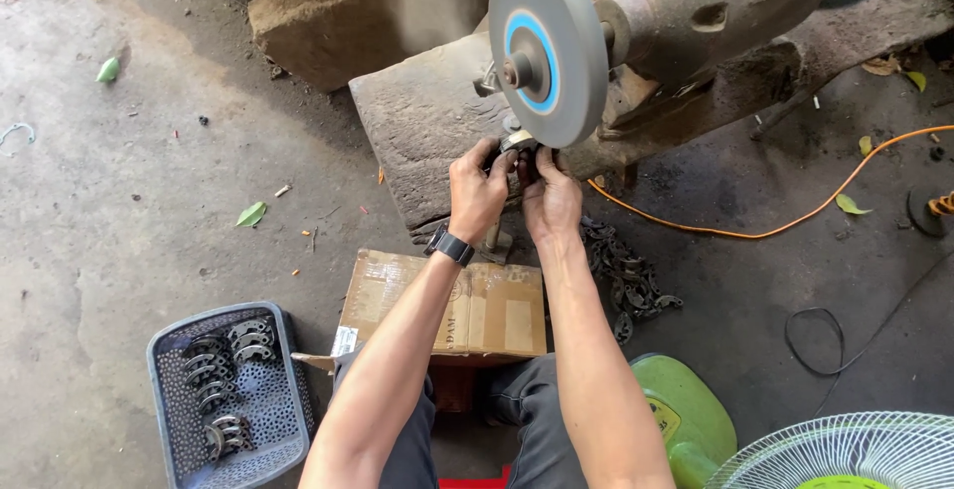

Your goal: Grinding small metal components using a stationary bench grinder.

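Both hands, left hand (479,191) and right hand (552,196), pinch small metal part (519,144) | frame centre, against grinding wheel (547,47) lower edge | best held steady, pressed lightly.

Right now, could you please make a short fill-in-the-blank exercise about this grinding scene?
1. Both hands, left hand and right hand, press a small metal part against the grey ____ wheel.
2. The left wrist wears a black ____.
3. The grey basket holds curved ____ pieces.

Missing words: grinding; watch; metal
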